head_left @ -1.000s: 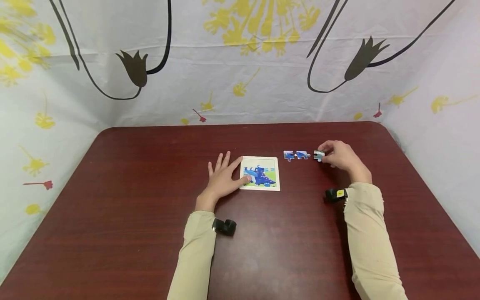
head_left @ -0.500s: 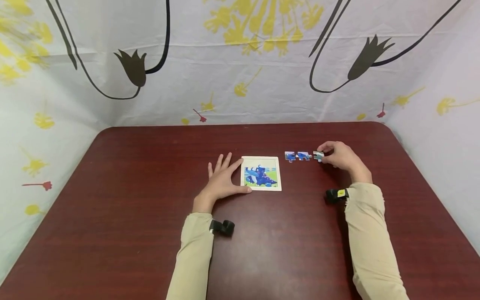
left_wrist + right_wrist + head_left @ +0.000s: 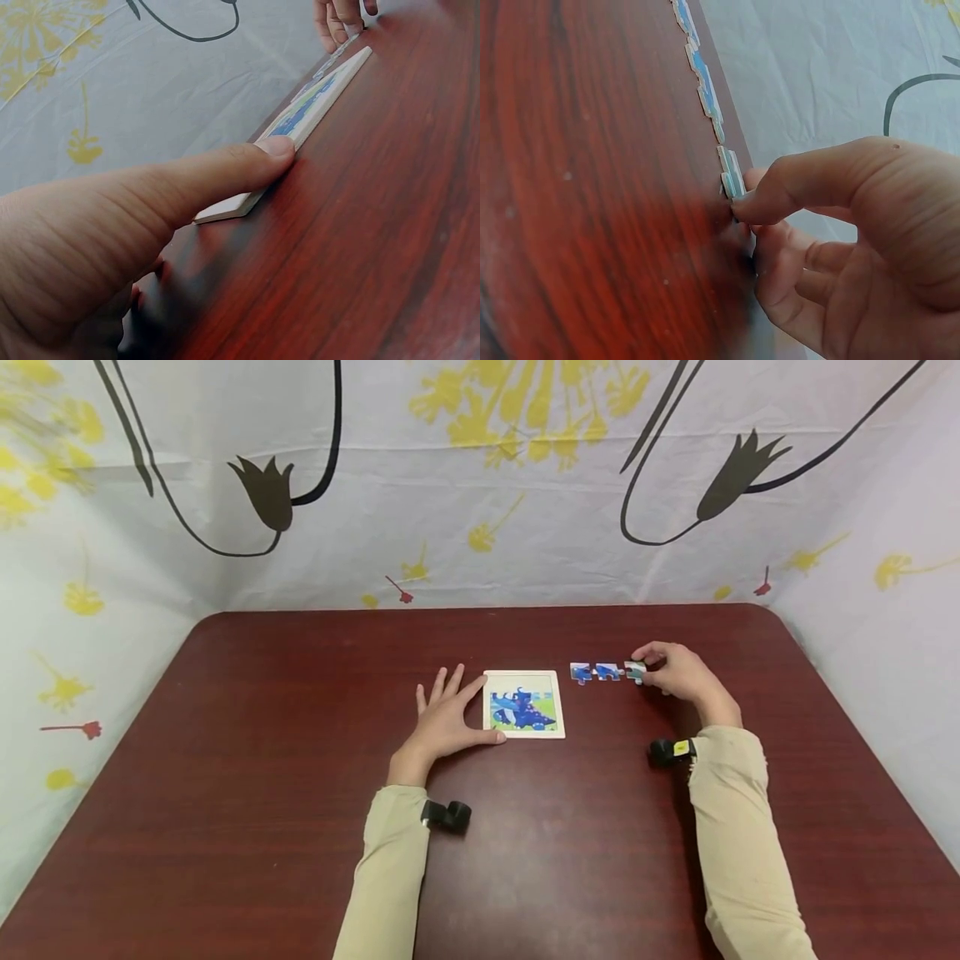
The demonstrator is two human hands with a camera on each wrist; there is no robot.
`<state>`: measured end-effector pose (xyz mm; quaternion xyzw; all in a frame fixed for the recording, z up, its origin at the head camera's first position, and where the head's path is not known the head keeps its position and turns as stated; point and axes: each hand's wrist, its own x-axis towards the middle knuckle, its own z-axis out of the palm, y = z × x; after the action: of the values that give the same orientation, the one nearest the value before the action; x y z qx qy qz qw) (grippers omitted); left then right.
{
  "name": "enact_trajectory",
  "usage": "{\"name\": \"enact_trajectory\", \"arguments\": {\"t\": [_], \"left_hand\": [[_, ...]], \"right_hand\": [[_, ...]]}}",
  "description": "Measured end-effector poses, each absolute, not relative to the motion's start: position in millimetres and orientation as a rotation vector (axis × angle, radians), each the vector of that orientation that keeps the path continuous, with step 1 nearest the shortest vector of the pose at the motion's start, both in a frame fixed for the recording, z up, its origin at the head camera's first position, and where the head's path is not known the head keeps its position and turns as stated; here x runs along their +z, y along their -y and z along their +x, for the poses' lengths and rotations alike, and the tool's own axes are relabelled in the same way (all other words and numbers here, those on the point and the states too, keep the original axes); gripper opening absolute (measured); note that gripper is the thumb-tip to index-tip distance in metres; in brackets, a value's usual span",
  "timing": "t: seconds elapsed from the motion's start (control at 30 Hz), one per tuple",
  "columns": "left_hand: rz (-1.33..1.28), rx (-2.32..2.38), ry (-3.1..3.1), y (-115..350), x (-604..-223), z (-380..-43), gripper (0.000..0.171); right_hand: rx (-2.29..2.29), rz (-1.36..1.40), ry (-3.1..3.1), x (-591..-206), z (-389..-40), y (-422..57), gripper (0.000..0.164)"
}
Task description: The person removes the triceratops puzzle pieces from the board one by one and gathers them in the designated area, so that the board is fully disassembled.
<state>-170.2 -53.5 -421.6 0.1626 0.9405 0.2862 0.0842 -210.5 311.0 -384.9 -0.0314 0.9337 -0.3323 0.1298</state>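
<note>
In the head view a square puzzle tray (image 3: 546, 734) with a pale frame and a blue dinosaur picture lies on the table. The upper strip of the picture is bare. My left hand (image 3: 442, 722) rests at its left side, index fingertip at the far corner and straight thumb on the near edge; the left wrist view shows the thumb (image 3: 225, 171) on the frame. To the right, my right hand (image 3: 684, 675) pinches a jigsaw piece (image 3: 634, 671) by its right side. Two more pieces, a left one (image 3: 581, 672) and a middle one (image 3: 607, 672), lie joined or touching beside it.
The dark red table (image 3: 247, 760) has a patterned white cloth (image 3: 450, 560) hanging behind it and at both sides. A black wrist camera is strapped on each sleeve.
My left thumb has slid from the picture down onto the tray's near edge. The piece in my right hand has shifted slightly left, closer to the middle piece.
</note>
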Motion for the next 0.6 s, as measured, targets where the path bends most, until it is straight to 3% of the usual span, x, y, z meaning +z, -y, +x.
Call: {"name": "enact_trajectory", "arguments": {"t": [0.6], "left_hand": [[0.466, 0.841, -2.819, 51.9, -422.2, -171.0, 0.099]], "right_hand": [[-1.007, -0.066, -2.721, -382.7, -205.4, -312.1, 0.028]]}}
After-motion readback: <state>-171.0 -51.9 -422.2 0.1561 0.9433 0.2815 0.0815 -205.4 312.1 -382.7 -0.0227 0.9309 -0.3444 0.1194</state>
